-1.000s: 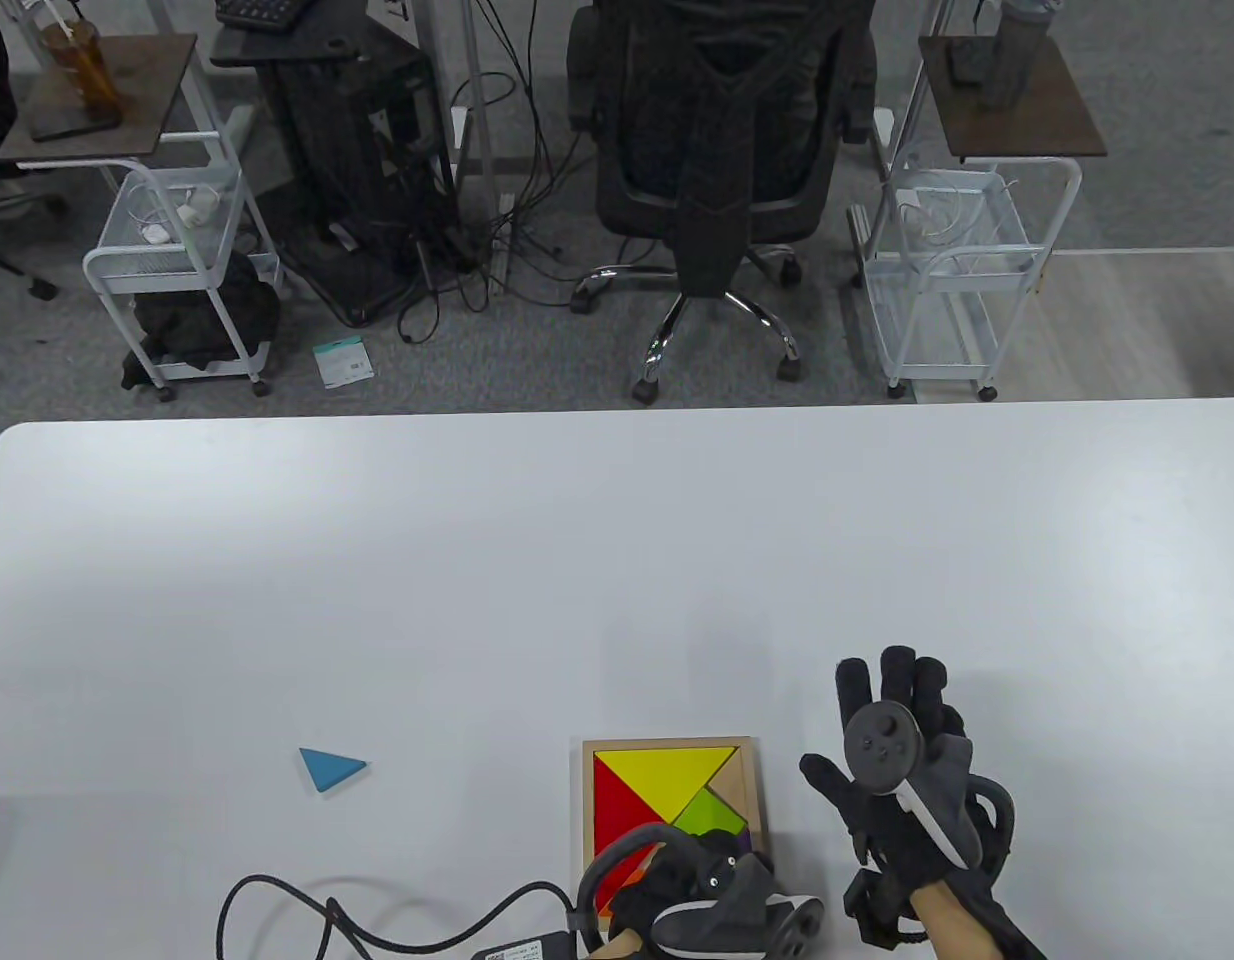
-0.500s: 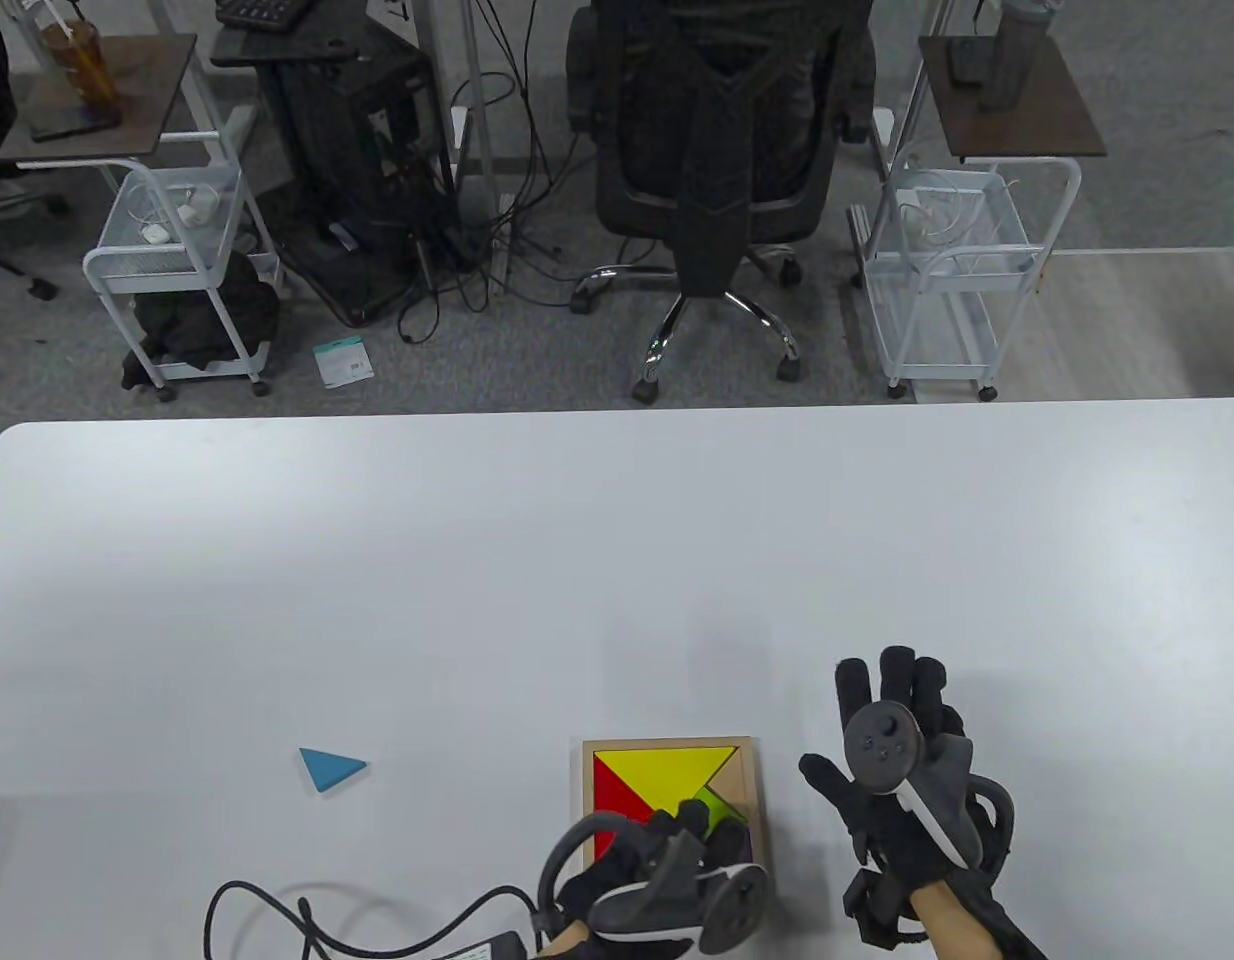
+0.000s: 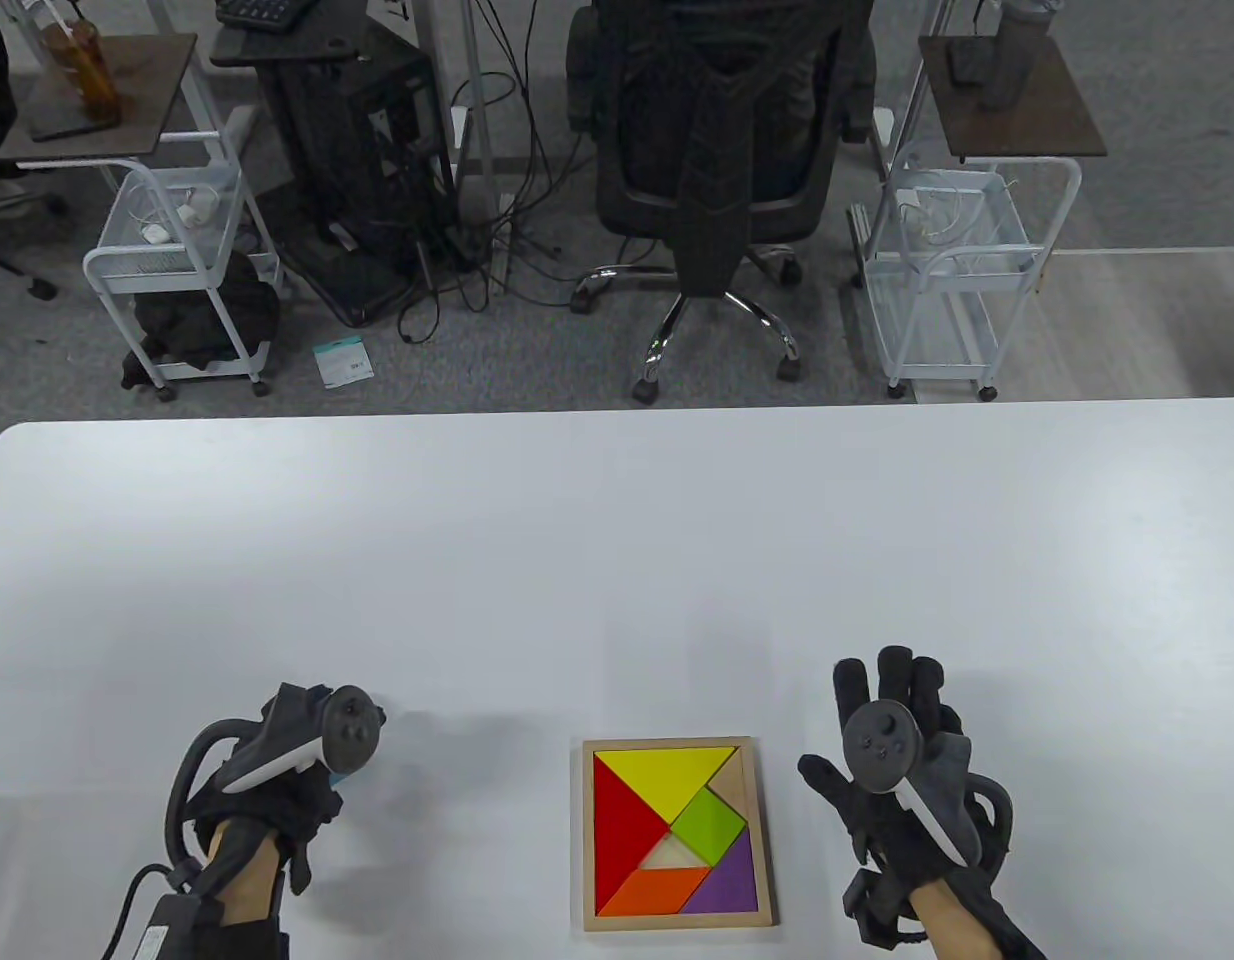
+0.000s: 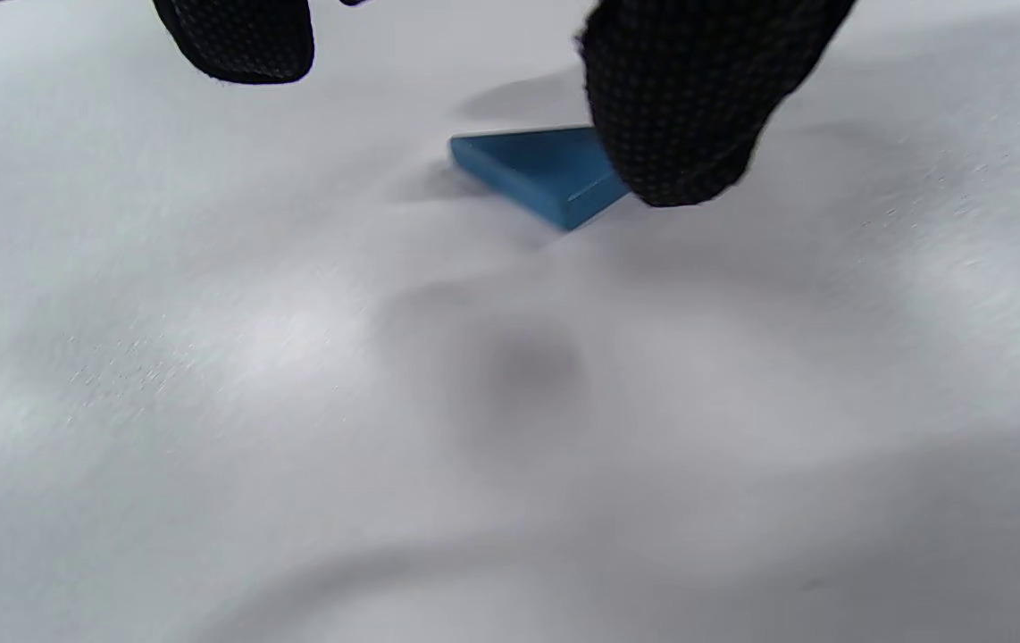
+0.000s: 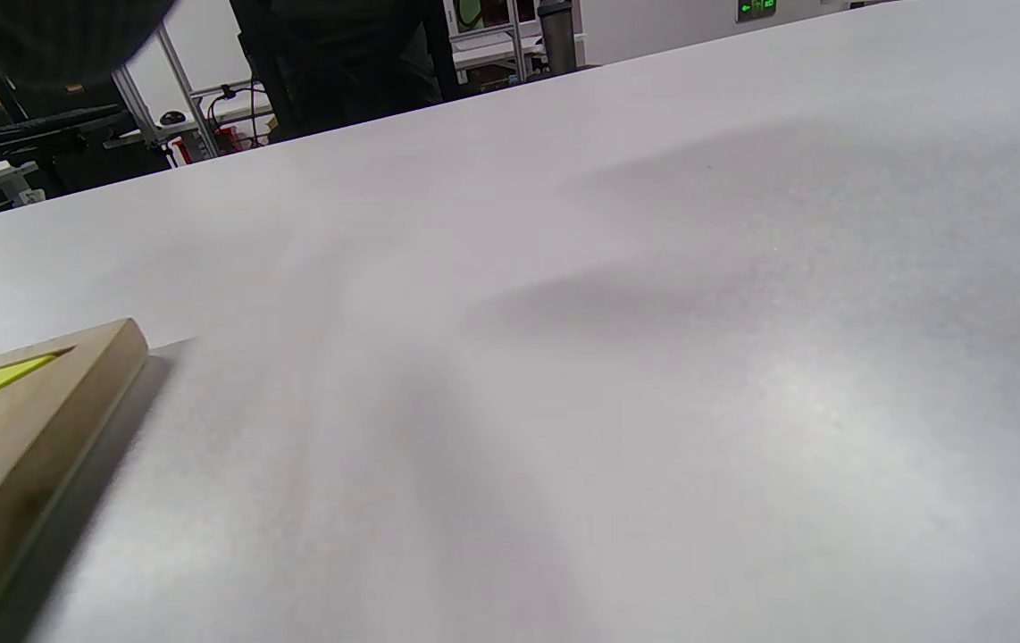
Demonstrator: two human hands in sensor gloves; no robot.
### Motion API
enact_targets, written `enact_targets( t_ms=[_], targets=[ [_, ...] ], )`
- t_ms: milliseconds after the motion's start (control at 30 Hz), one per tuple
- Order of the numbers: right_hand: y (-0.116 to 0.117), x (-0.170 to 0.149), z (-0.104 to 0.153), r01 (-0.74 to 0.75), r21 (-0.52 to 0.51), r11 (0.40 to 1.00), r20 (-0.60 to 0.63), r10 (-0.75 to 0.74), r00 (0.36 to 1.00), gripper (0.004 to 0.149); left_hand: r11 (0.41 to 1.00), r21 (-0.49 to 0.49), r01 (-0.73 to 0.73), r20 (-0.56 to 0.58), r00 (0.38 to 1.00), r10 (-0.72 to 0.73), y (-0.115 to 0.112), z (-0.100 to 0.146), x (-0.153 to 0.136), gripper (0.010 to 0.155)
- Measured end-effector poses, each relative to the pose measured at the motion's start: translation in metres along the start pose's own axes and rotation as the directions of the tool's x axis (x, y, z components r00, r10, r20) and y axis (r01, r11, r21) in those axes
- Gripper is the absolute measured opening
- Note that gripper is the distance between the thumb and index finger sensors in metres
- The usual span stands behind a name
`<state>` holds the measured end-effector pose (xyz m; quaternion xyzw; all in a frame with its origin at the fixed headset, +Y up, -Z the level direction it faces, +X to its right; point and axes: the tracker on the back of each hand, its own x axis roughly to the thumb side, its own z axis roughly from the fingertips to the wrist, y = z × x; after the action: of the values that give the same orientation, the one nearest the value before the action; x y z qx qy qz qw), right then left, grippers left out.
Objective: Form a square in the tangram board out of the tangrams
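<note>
The tangram board (image 3: 679, 836) sits on the white table (image 3: 617, 560) close to the near edge, a little right of its middle. Inside the wooden frame lie a yellow triangle (image 3: 665, 771) along the far side, a red triangle (image 3: 622, 825) on the left, a green square (image 3: 709, 824) right of centre, an orange piece (image 3: 655, 891) along the near side and a purple triangle (image 3: 729, 881) in the near right corner. Two small triangular gaps show bare wood, one at the far right corner and one at the centre. The right hand (image 3: 902, 775) lies flat on the table just right of the board, fingers straight and spread, holding nothing. The left hand (image 3: 277, 775) is well left of the board, near the near edge, above the blue triangle (image 4: 544, 171), which is hidden under it in the table view. In the left wrist view a fingertip (image 4: 684, 107) is at the far right end of that piece, apparently touching it, though whether the fingers have pinched it I cannot tell. The piece itself lies flat on the table.
</note>
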<state>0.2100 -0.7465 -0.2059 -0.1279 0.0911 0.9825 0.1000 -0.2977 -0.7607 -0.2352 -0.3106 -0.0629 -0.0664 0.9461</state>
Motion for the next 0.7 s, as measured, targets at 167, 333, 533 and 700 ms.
enact_targets(
  t_ms=[167, 333, 533, 700],
  targets=[
    [0.000, -0.001, -0.001, 0.003, 0.005, 1.000, -0.011, -0.003, 1.000, 0.089, 0.998, 0.047, 0.035, 0.042, 0.998, -0.037, -0.011, -0.003, 0.001, 0.075],
    [-0.001, -0.001, -0.001, 0.003, 0.005, 1.000, -0.017, -0.003, 1.000, 0.089, 0.993, 0.085, 0.081, 0.082, 0.993, -0.088, -0.016, -0.009, 0.012, 0.074],
    [-0.001, -0.002, -0.001, 0.009, 0.008, 1.000, -0.021, -0.009, 1.000, 0.089, 0.995, 0.101, 0.023, 0.100, 0.994, -0.033, -0.020, -0.011, 0.009, 0.070],
    [0.000, -0.003, -0.002, 0.008, 0.018, 1.000, -0.026, -0.007, 1.000, 0.089, 0.992, 0.122, 0.020, 0.112, 0.993, -0.034, -0.018, -0.013, 0.010, 0.063]
  ],
)
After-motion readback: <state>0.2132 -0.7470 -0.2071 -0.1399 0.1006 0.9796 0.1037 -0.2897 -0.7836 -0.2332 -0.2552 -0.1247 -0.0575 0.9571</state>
